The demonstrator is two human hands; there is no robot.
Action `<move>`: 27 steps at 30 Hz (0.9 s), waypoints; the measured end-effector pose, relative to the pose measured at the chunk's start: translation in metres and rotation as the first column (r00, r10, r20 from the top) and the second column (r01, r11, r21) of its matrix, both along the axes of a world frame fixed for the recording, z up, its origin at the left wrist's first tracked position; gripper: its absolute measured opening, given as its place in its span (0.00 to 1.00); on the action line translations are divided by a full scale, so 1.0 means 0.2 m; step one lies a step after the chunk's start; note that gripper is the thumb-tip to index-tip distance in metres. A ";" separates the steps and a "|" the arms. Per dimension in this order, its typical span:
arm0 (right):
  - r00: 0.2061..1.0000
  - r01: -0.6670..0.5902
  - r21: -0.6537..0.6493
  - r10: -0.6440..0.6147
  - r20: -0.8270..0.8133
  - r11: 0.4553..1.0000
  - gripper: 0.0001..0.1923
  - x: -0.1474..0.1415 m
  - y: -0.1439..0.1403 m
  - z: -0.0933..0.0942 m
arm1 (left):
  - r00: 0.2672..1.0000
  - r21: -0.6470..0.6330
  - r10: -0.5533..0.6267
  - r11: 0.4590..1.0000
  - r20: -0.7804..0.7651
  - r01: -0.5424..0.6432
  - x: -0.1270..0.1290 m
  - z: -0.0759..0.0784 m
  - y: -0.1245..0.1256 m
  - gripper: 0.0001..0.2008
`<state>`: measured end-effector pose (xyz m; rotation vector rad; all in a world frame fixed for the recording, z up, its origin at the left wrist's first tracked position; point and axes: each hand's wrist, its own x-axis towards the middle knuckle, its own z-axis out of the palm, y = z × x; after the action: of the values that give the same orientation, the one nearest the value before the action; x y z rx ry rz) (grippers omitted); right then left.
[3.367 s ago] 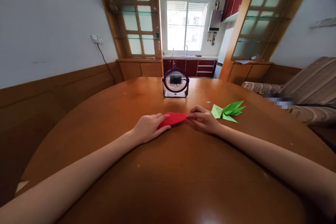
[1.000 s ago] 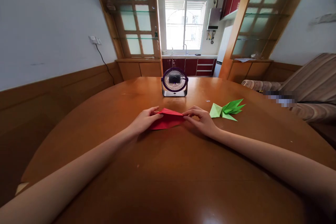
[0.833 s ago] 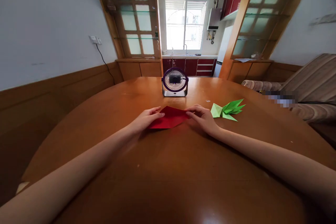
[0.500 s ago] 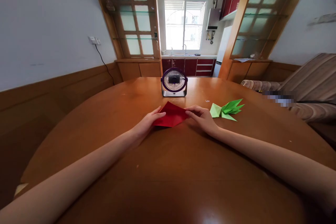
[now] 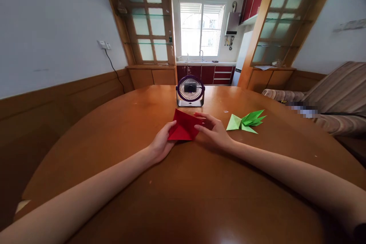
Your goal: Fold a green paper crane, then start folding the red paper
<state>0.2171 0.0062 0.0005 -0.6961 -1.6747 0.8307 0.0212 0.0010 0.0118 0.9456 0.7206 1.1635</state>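
A folded sheet of red paper (image 5: 184, 127) is tilted up just above the table, in front of the small fan. My left hand (image 5: 162, 140) grips its left edge, thumb on top and the other fingers underneath, partly hidden. Around the paper's right corner, my right hand (image 5: 213, 129) has its thumb and fingers apart; the thumb tip lies over the red surface and the index finger is by the upper edge. Right of that hand lie green folded paper pieces: a pale green one (image 5: 235, 122) and a brighter one with pointed leaf-like tips (image 5: 253, 118).
The purple round desk fan (image 5: 190, 89) stands on the rounded wooden table (image 5: 183, 183), beyond the paper. A striped armchair (image 5: 340, 99) is at the right. A kitchen with a window lies behind, between wooden cabinets with glass shelves.
The red paper has turned, its top corner swinging left and its lower edge now level. My right hand has loosened its pinch on the right corner, its fingers spreading.
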 end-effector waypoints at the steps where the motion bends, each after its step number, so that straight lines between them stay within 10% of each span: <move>1: 1.000 -0.022 -0.002 0.022 0.021 1.000 0.26 -0.01 0.00 -0.01 | 1.000 -0.018 -0.003 1.000 0.014 0.004 0.01 0.00 0.00 0.11; 15: 0.711 -0.261 0.191 0.055 0.701 0.946 0.39 -0.01 -0.06 0.00 | 0.975 -0.173 -0.120 0.973 0.187 0.153 0.05 0.07 -0.06 0.26; 27: 0.641 -0.262 0.384 -0.138 0.755 0.885 0.36 -0.02 -0.07 -0.03 | 0.991 -0.114 -0.083 0.989 0.103 0.095 0.05 -0.01 -0.01 0.15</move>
<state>0.2124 -0.0075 -0.0063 -0.6881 -2.5783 0.0938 0.0310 -0.0003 0.0099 0.8077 0.6548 1.0691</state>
